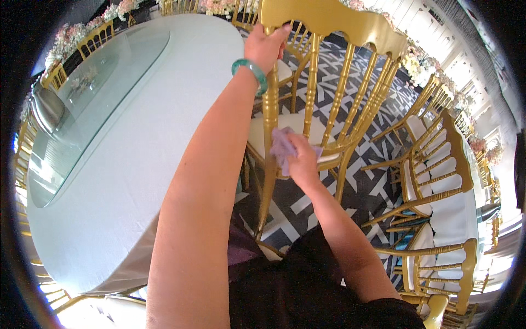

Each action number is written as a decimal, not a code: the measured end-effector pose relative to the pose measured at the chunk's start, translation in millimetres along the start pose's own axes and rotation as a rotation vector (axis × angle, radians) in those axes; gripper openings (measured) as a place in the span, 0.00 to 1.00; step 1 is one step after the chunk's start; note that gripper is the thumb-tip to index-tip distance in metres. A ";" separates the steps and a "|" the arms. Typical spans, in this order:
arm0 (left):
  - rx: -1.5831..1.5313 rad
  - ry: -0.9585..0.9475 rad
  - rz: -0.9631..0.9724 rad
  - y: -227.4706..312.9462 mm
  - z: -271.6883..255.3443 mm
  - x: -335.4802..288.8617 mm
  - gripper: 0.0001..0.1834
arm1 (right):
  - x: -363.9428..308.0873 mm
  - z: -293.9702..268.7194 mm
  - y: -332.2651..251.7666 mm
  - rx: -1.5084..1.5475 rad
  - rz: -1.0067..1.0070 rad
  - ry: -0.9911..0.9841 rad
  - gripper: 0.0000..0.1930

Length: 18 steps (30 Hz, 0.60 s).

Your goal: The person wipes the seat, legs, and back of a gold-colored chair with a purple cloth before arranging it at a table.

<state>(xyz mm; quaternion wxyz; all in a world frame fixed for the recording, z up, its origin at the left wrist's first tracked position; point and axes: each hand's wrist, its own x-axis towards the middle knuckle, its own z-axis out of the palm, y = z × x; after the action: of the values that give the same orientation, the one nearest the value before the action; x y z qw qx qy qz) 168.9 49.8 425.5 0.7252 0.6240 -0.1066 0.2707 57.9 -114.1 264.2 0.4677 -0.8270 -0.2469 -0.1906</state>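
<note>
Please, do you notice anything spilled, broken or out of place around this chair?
No, nothing stands out. The left hand grips the gold chair by its back, and the right hand holds a purple cloth at its side post.

Banquet hall or similar event dining room. Big round surface (137, 164) under a pale cloth, large round glass top (104, 88) on it; second cloth-covered surface (452, 211) at right, also ringed with seating. Matching gold spindle-back chairs (339, 22) all around, pale seats. Pink-and-white flower arrangements (66, 41) toward the back. Bold dark-and-white geometric floor (298, 205). Too many place settings' worth of chairs for a home.
</note>
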 end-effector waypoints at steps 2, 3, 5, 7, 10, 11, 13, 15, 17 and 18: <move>-0.047 -0.050 -0.050 6.0 -8.8 -0.2 0.17 | 35.3 -7.8 -29.9 0.200 0.138 0.111 0.18; -0.064 -0.073 -0.079 10.6 -11.3 -2.4 0.16 | 54.5 -14.0 -45.7 0.295 0.215 0.164 0.19; -0.094 -0.120 -0.144 13.7 -10.5 -4.1 0.16 | 91.2 -25.9 -70.2 0.321 0.133 0.225 0.20; -0.108 -0.154 -0.207 16.8 -12.2 -5.4 0.18 | 118.1 -20.7 -85.7 0.206 -0.052 0.299 0.21; -0.305 -0.190 -0.198 6.9 -17.5 0.6 0.19 | 130.7 21.0 -82.9 0.184 -0.114 0.248 0.23; -0.274 -0.205 -0.194 5.5 -18.1 2.5 0.19 | 130.5 30.5 -81.4 0.200 -0.098 0.207 0.24; -0.216 -0.239 -0.190 5.4 -16.7 3.4 0.21 | 120.4 33.6 -75.9 0.078 -0.109 0.213 0.27; -0.202 -0.209 -0.223 7.2 -13.2 0.1 0.20 | 113.8 33.0 -70.5 -0.013 -0.043 0.199 0.27; -0.229 -0.197 -0.222 14.3 -11.7 -2.6 0.18 | 99.4 37.4 -61.9 -0.028 0.020 0.188 0.26; -0.216 -0.186 -0.167 12.7 -11.1 -1.8 0.19 | 91.3 39.0 -56.5 -0.036 0.047 0.183 0.25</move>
<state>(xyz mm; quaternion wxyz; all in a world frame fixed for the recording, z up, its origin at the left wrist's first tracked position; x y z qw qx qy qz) 158.7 61.0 433.2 0.7951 0.5713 -0.1498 0.1375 101.5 -34.4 333.3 0.4779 -0.8198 -0.1803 -0.2588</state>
